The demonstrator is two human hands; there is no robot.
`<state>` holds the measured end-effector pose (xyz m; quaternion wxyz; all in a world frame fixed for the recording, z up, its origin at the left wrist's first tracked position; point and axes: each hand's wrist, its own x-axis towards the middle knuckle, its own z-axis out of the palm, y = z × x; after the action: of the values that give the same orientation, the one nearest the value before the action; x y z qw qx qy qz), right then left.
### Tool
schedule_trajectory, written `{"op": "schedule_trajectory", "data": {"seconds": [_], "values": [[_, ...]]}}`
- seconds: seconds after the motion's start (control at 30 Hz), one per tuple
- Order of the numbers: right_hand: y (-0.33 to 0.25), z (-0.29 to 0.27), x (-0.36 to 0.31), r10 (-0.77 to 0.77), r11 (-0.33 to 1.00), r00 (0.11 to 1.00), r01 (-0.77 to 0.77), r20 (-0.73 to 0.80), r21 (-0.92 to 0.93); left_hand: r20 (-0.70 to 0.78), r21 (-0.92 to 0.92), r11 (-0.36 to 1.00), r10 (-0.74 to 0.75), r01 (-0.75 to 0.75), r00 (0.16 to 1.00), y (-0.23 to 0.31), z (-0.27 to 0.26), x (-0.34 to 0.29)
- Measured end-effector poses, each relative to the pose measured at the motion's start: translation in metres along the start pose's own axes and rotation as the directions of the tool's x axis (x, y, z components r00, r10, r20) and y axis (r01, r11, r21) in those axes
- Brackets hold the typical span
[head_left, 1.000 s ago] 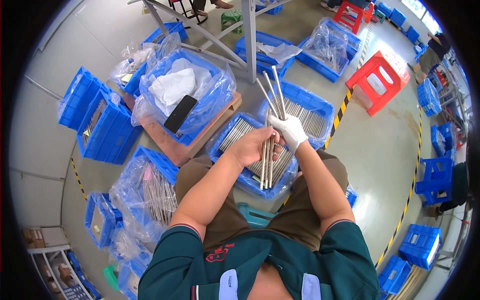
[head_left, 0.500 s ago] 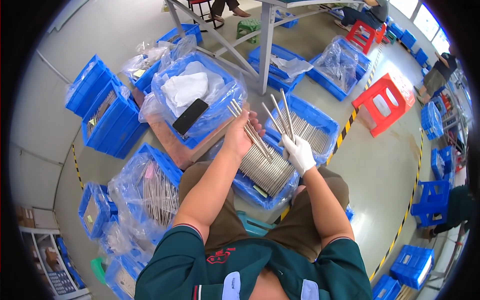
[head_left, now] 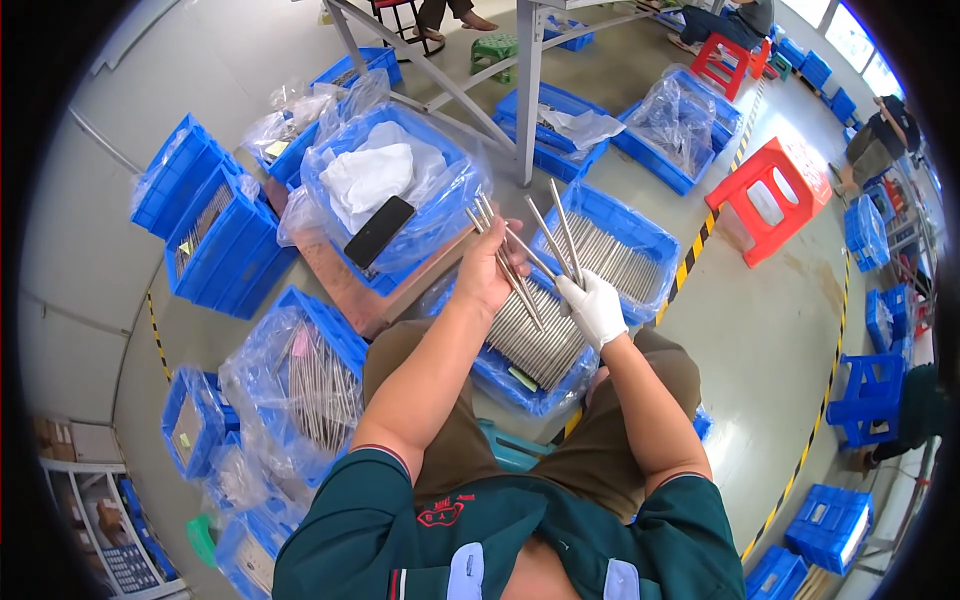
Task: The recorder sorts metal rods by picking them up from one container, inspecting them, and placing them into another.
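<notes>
My bare left hand (head_left: 488, 268) is closed around several thin metal rods (head_left: 524, 300), which slant down over a blue crate. In a white glove, my right hand (head_left: 594, 308) grips 3 more metal rods (head_left: 563, 235) near their lower ends. One of these tilts left, its tip close to the left hand's fingers; whether it touches them I cannot tell. Beneath both hands, the near blue crate (head_left: 545, 404) holds a dense row of rods (head_left: 530, 345) over a plastic liner. Just beyond it, a second blue crate (head_left: 668, 250) contains more rods (head_left: 610, 258) lying side by side.
A black phone (head_left: 380, 231) lies on a lined blue crate (head_left: 385, 285) at left. Longer rods (head_left: 322, 390) fill another crate by my left knee. A red stool (head_left: 768, 200) stands right, past striped floor tape (head_left: 690, 262). A metal table leg (head_left: 528, 100) rises ahead; people are farther off.
One rod in my right hand has swung left toward my left hand. My left hand has shifted slightly right, and its rods stand steeper.
</notes>
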<state>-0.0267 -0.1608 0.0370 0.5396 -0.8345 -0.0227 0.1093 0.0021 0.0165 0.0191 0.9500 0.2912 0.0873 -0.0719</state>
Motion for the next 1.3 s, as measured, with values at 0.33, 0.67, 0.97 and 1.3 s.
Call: {"op": "schedule_trajectory", "data": {"seconds": [0.33, 0.67, 0.97, 1.3], "values": [[0.003, 0.018, 0.013, 0.007, 0.986, 0.993, 0.012, -0.115, 0.164, -0.030, 0.179, 0.981, -0.073, 0.078, 0.997, -0.029, 0.019, -0.018], [-0.008, 0.013, 0.005, 0.096, 0.745, 0.987, -0.155, 0.126, 0.648, -0.021, 0.393, 0.920, 0.007, 0.001, 1.000, -0.042, 0.022, -0.031], [-0.018, -0.018, 0.026, 0.087, 0.671, 0.987, -0.158, 0.134, 0.724, 0.136, 0.484, 0.839, -0.352, 0.248, 0.926, -0.024, 0.018, -0.029], [0.011, -0.023, 0.060, 0.123, 0.845, 0.914, 0.108, -0.387, 0.524, 0.101, 0.383, 0.772, -0.581, 0.508, 0.807, -0.052, 0.019, -0.061]]}}
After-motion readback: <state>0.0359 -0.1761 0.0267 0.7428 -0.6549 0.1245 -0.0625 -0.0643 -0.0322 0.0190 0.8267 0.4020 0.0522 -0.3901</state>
